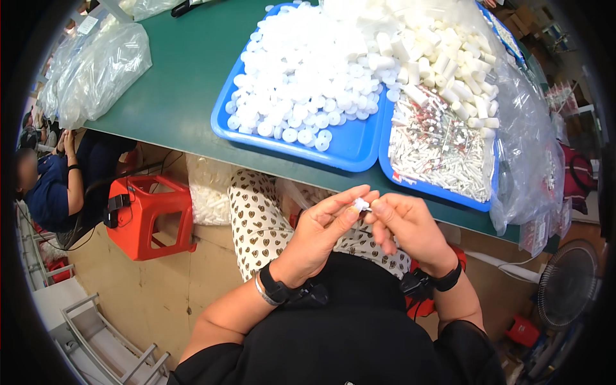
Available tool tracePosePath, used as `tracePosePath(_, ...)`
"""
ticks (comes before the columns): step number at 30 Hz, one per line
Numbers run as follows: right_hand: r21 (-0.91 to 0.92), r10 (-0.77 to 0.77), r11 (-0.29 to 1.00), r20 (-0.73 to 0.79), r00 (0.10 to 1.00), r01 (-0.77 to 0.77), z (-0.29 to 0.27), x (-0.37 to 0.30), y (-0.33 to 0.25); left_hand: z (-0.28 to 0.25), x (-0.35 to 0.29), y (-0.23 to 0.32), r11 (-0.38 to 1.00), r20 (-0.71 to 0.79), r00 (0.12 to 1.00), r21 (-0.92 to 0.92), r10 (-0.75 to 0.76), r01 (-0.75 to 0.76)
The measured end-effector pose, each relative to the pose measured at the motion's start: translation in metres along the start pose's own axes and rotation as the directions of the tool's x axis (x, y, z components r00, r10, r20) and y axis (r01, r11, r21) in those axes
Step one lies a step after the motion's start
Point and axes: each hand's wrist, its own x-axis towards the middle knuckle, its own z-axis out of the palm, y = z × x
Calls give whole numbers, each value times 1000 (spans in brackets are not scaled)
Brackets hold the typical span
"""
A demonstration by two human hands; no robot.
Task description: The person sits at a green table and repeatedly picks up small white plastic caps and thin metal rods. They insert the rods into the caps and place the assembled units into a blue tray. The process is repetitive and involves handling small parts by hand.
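- Left grip (321,224): thumb and index finger pinch a small white plastic piece (360,204) at the fingertips.
- Right grip (414,228): its thumb and fingers meet close beside that piece, at a thin dark part (367,210); whether they clasp this part or merely touch it, I cannot tell.
- The piece sits between both grips, over the lap, just short of the edge of the green surface (183,83).
- Beyond the grips and to the left, a blue tray (350,144) carries heaped translucent white discs (295,77).
- Beyond and to the right, a second blue tray (443,196) holds small white rods (436,151), with cream cylinders (452,70) piled toward its far end.
- The step in hand appears to be two-handed fingertip work on the piece, perhaps fitting or adjusting.
- The next move would seem to call for a steady left pinch and precise right fingertips.
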Motion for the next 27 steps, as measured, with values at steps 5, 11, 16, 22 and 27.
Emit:
tracePosePath(5, -823, -724, 469, -151, 673, 320, -16, 17, -33, 0, 2, 0, 998, -104, 994, -52, 28, -33)
tracePosePath(11, -1000, -874, 28, -17, 486, 14, -75, 80, -67, -1, 0, -4, 981, -27, 994, -169, -102, 96)
tracePosePath(16, -995, -859, 101, -95, 504, -16, -77, 81, -67, -8, -1, -4, 983, -33, 995, -160, -95, 88)
tracePosePath(22, -878, -832, 363, -155, 533, 312, -37, 30, -71, -10, -2, 6, 990, -23, 1000, -143, -5, 2)
tracePosePath(27, -771, -734, 390, 71, 676, 504, -8, 1, -21, -3, -2, 10, 980, 5, 990, -138, 143, -141)
